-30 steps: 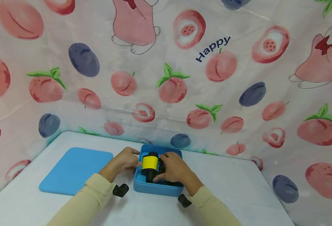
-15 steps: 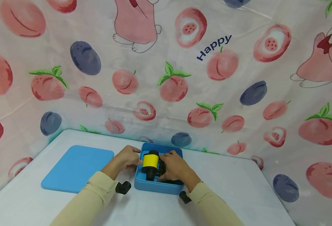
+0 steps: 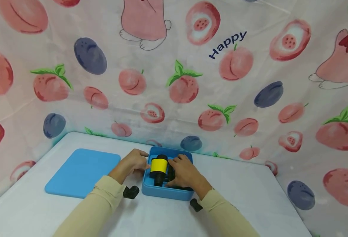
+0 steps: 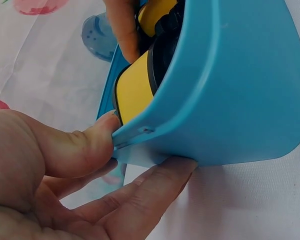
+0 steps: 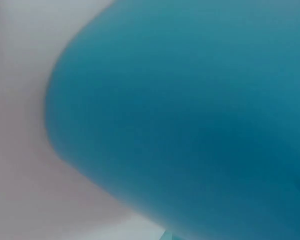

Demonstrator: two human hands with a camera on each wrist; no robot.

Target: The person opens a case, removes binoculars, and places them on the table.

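Observation:
Black-and-yellow binoculars (image 3: 159,165) lie inside a blue box (image 3: 168,193) with rounded corners. My left hand (image 3: 135,161) pinches the box's left wall; in the left wrist view the thumb of that hand (image 4: 65,160) is on the rim and fingers touch the outer side. My right hand (image 3: 185,171) reaches into the box from the right and grips the right barrel, which it mostly covers. One yellow barrel (image 4: 135,92) shows just inside the rim in the left wrist view. Only the blurred blue box wall (image 5: 165,100) fills the right wrist view; no fingers show there.
A flat blue lid (image 3: 82,172) lies on the white table (image 3: 236,204) left of the box. Behind the table hangs a fruit-print cloth (image 3: 162,131). Small black pieces (image 3: 131,192) stick out below both wrists.
My right thumb has drawn back rightward off the near end of the left barrel, uncovering more of the binoculars' middle. The head view has tilted slightly downward. My left hand keeps its hold on the box.

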